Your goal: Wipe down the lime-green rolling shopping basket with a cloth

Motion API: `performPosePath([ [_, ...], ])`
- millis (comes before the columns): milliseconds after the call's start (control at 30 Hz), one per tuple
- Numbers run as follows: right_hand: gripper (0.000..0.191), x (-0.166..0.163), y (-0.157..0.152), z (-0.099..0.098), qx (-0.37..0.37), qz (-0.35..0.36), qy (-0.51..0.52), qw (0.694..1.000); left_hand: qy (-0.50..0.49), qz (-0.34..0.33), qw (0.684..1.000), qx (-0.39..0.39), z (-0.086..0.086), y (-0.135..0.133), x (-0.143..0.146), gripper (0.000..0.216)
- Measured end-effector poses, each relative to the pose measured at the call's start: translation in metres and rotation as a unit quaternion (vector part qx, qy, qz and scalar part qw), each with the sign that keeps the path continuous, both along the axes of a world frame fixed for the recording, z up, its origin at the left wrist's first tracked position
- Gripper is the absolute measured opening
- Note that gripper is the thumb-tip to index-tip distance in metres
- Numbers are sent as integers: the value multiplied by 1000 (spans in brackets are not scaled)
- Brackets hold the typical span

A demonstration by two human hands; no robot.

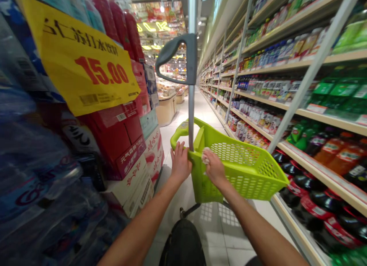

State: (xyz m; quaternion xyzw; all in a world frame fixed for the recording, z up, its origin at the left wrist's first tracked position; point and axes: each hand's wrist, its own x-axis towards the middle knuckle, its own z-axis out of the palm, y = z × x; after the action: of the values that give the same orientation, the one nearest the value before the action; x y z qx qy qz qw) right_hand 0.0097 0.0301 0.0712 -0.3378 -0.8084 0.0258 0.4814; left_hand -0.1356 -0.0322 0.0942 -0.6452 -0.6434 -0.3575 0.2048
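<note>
Green basket (243, 171) touches left hand (181, 162); right hand (215, 167) grips pale wad (204, 157).

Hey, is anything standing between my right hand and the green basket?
Nothing visible except the crumpled whitish cloth that the right hand grips, at the near end of the green basket. The upright grey pole stands left of that hand, not between.
</note>
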Motion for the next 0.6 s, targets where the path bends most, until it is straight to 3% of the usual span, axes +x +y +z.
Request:
performPosePath([
  [67, 36, -15, -7, 5, 9, -2, -16, 1000, 17, -23, 999, 14, 1, -2, 12, 49],
  [133, 35, -7, -7, 2, 4, -16, -47, 999, 56, -89, 994, 5, 0, -1, 24, 52],
  [233, 34, 48, 2, -19, -22, -92, -82, 992, 106, -155, 981, -47, -3, 4, 37, 59],
  [367, 38, 118, 12, -47, -45, -240, -63, 968, 128, -134, 978, -97, -10, 17, 52, 57],
  [433, 40, 116, 11, -51, -40, -241, -59, 968, 137, -120, 978, -102, -13, 22, 59, 53],
  [600, 42, 71, 6, -45, -29, -149, -93, 984, 157, -117, 976, -95, -18, 26, 62, 49],
])
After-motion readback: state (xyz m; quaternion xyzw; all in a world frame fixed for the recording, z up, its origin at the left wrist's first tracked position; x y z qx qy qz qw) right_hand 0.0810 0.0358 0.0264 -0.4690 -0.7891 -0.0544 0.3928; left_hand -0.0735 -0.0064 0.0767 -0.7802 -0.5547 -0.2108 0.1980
